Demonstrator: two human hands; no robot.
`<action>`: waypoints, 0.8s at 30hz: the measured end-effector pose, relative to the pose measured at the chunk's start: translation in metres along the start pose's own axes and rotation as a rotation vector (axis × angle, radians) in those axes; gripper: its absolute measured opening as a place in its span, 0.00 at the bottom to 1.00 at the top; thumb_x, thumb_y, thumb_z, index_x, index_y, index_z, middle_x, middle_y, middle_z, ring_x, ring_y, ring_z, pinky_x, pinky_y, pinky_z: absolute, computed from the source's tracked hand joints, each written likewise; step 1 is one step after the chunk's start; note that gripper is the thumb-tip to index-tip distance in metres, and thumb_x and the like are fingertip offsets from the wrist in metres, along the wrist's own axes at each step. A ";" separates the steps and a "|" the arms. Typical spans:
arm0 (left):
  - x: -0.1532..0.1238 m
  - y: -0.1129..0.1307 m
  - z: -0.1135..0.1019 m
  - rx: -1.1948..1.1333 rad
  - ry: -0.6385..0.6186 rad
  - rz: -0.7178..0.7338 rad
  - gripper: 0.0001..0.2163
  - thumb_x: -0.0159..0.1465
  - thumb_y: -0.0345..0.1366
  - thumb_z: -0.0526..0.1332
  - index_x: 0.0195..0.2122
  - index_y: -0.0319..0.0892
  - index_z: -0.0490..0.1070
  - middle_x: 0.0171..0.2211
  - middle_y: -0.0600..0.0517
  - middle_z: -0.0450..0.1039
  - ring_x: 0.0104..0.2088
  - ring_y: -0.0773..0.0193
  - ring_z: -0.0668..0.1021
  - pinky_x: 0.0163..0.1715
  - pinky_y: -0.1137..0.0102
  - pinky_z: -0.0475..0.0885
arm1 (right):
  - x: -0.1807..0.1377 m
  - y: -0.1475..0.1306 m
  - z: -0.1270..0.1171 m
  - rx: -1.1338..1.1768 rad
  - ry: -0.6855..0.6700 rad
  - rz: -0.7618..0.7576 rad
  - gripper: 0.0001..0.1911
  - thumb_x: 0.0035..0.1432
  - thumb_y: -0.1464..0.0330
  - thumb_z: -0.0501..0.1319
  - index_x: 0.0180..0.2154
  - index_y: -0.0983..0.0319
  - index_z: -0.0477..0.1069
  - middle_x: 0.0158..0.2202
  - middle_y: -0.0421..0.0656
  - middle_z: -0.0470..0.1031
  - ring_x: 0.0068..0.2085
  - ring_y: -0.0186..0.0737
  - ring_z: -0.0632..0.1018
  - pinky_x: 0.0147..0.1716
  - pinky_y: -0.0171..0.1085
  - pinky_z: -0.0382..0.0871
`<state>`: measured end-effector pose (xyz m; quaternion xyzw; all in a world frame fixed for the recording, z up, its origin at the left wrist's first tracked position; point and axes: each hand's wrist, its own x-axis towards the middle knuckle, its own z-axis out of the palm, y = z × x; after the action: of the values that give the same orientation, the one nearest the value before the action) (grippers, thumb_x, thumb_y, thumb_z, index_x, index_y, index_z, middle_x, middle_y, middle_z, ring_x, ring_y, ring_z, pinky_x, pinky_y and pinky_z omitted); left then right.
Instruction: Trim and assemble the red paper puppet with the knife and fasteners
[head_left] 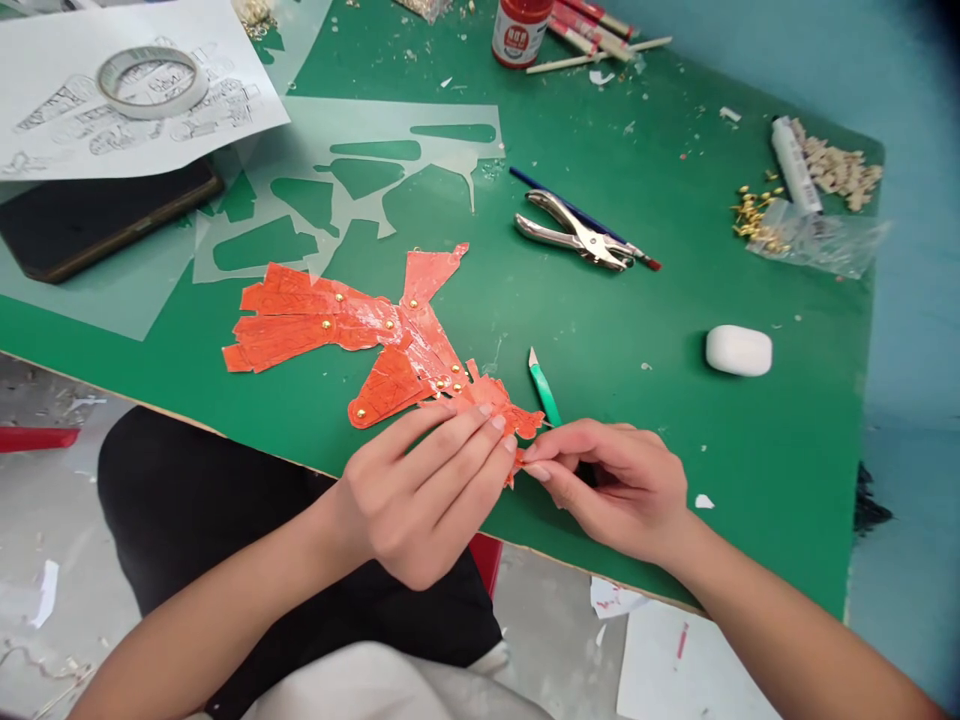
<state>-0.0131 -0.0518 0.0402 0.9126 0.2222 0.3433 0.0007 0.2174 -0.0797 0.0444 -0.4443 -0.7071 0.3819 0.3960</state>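
Observation:
An orange jointed paper puppet (360, 315), pinned with gold brass fasteners, lies on the green table near its front edge. My left hand (435, 485) rests over the puppet's right end, its fingers together and pressing on the orange piece there. At that same end my right hand (615, 480) pinches the tip of a small orange part between thumb and forefinger. The exact part in the pinch is mostly hidden. Just beyond my right hand lies a craft knife (544, 388) with a green handle, its blade pointing away.
A silver hole punch (574, 232) lies against a blue paintbrush (645, 258). Cut plastic sheet (300, 140), a phone (112, 215), and paper with a tape roll (154, 108) are left. A red jar (517, 40) stands behind; a white case (739, 350) and fasteners (750, 212) lie right.

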 end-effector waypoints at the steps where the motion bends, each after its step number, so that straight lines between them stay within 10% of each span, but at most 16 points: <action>1: 0.000 0.000 0.001 0.002 -0.007 0.011 0.11 0.71 0.27 0.59 0.50 0.28 0.78 0.47 0.39 0.84 0.50 0.50 0.86 0.50 0.58 0.85 | 0.000 0.000 0.000 -0.005 0.008 -0.009 0.01 0.68 0.71 0.66 0.39 0.61 0.77 0.21 0.34 0.76 0.17 0.26 0.71 0.19 0.27 0.66; 17: -0.012 -0.002 0.008 -0.018 0.061 0.160 0.18 0.74 0.26 0.50 0.50 0.24 0.79 0.48 0.35 0.83 0.51 0.48 0.85 0.47 0.60 0.85 | 0.007 0.007 -0.013 0.228 -0.236 0.137 0.06 0.67 0.67 0.68 0.37 0.63 0.81 0.19 0.34 0.71 0.18 0.26 0.68 0.20 0.28 0.63; 24: -0.009 0.011 -0.008 -0.051 -0.115 0.062 0.15 0.74 0.28 0.54 0.54 0.23 0.76 0.51 0.33 0.81 0.57 0.46 0.82 0.55 0.57 0.84 | 0.007 0.006 -0.014 0.244 -0.273 0.190 0.09 0.66 0.64 0.69 0.36 0.63 0.81 0.18 0.34 0.71 0.18 0.26 0.67 0.19 0.28 0.62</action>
<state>-0.0199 -0.0665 0.0420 0.9368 0.1847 0.2958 0.0259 0.2298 -0.0683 0.0460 -0.4018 -0.6577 0.5570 0.3096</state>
